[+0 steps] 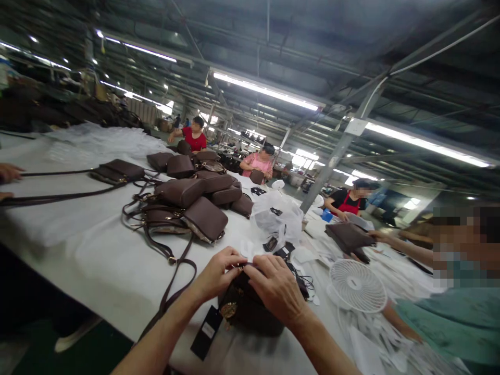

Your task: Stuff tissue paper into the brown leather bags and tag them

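Observation:
A dark brown handbag (253,312) stands at the near edge of the white table, below both of my hands. My left hand (222,271) pinches the bag's top edge, near a small gold-coloured fitting. Fingers bent, my right hand (277,284) grips the same edge close beside it. From the bag's side hang a black tag (207,332) with a white label and a round gold-coloured ornament (228,311). A long brown strap (183,271) runs along the table left of my left wrist. My hands cover most of the bag's top.
A pile of brown handbags (183,192) lies ahead to the left. A clear plastic bag (269,213) and black tags (284,251) lie beyond my hands. A white fan (357,285) stands to the right, near a co-worker in green (449,323). Other people work around the table.

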`<state>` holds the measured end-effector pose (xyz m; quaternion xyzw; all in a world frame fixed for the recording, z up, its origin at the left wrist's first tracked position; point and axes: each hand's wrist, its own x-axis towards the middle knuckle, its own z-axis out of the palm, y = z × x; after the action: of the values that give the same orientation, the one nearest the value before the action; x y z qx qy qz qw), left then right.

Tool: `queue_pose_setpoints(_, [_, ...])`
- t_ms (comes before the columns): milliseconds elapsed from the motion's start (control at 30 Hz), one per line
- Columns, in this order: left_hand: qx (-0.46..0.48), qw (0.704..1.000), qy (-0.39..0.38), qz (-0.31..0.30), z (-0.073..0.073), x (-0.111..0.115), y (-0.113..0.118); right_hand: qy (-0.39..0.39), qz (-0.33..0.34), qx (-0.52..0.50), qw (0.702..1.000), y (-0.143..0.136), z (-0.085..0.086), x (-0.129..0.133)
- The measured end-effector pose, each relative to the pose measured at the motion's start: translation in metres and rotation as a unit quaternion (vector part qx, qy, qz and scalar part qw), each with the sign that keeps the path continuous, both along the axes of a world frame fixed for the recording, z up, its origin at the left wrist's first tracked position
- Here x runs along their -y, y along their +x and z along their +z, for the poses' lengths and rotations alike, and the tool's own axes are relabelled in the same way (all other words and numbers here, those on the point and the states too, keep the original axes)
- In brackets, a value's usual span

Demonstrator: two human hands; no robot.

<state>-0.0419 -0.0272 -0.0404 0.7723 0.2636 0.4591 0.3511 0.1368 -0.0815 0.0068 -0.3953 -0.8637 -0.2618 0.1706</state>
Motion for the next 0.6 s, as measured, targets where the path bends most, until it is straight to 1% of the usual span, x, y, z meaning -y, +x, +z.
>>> queue_pose_setpoints(67, [-0.023,0.999,-0.025,-0.04,0.006,-0.01,-0.003,0.049,0.005,0.022,0.999,-0.009,-0.005,0.001])
queue_pose_setpoints(133, [-0.038,0.997,-0.033,-0.066,0.008,-0.017,-0.005,0.068,-0.025,0.014,0.997,-0.015,-0.011,0.0])
queue_pose_setpoints(200, [-0.051,0.996,-0.018,-0.064,0.01,-0.02,-0.005,0.08,-0.052,-0.001,0.995,-0.018,-0.017,-0.003])
queue_pose_setpoints(233, [-0.058,0.997,-0.006,-0.058,0.011,-0.021,-0.005,0.087,-0.054,-0.005,0.995,-0.018,-0.02,-0.004])
queue_pose_setpoints(333, [-0.083,0.996,0.011,-0.044,0.014,-0.023,-0.003,0.108,-0.037,-0.004,0.993,-0.018,-0.029,-0.008])
queue_pose_setpoints(467, [-0.14,0.989,0.032,-0.046,0.017,-0.027,0.0,0.121,-0.016,0.002,0.993,-0.02,-0.035,-0.01])
queue_pose_setpoints(533, [-0.155,0.986,0.031,-0.046,0.018,-0.028,0.002,0.122,-0.01,-0.002,0.992,-0.021,-0.036,-0.011])
queue_pose_setpoints(600, [-0.156,0.987,0.02,-0.038,0.019,-0.028,0.004,0.12,-0.013,-0.029,0.992,-0.019,-0.037,-0.012])
